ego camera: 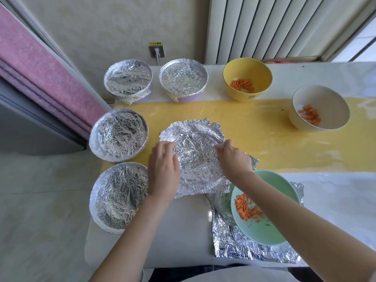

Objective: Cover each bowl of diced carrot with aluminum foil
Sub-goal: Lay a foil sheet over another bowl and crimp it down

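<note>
The foil sheet [195,157] lies between your hands: left hand [163,167] fingers curl over its left edge, right hand [234,159] fingers pinch its right edge; loose rim beyond.

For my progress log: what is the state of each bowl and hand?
Four foil-wrapped round bowls, left: covered.
Crumpled aluminium foil sheet, centre: draped loose, edges unfolded.
Yellow round bowl: uncovered.
White round bowl: uncovered.
Green round bowl: uncovered, on spare foil.
Left hand: holds sheet edge.
Right hand: pinches sheet edge.
</note>
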`<action>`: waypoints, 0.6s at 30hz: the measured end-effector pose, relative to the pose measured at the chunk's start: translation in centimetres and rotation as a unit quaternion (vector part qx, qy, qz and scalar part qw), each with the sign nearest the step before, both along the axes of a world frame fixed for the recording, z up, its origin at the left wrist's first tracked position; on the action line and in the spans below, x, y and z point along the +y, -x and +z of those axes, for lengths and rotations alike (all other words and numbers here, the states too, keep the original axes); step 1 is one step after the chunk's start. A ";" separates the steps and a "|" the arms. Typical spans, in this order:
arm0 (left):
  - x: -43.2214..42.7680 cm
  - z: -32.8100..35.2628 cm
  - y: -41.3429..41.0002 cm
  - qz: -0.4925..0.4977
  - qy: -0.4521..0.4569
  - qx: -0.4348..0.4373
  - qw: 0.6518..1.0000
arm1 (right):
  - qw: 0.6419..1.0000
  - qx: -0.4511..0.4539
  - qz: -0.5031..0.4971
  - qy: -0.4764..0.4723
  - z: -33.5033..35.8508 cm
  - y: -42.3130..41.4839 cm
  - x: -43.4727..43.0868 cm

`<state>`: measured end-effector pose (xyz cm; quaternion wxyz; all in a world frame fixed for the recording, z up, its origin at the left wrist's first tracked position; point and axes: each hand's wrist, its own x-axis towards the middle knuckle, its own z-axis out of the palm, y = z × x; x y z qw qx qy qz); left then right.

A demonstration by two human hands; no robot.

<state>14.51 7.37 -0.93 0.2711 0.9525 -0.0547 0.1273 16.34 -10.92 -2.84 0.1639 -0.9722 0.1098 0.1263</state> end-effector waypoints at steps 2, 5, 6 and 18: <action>-0.7 -0.4 -0.2 -0.075 -0.054 0.038 0.995 | 1.000 -0.001 -0.006 -0.005 0.1 0.0 0.0; -0.7 -1.4 -1.0 -0.116 -0.149 0.120 0.975 | 1.000 0.014 -0.006 0.001 0.5 0.2 0.0; -0.6 -1.9 -1.1 -0.118 -0.180 0.136 0.967 | 1.000 0.019 -0.019 -0.002 0.6 0.2 0.0; -1.0 -3.5 -1.2 -0.120 -0.243 0.126 0.954 | 0.913 -0.240 0.323 0.065 -1.5 -1.1 1.5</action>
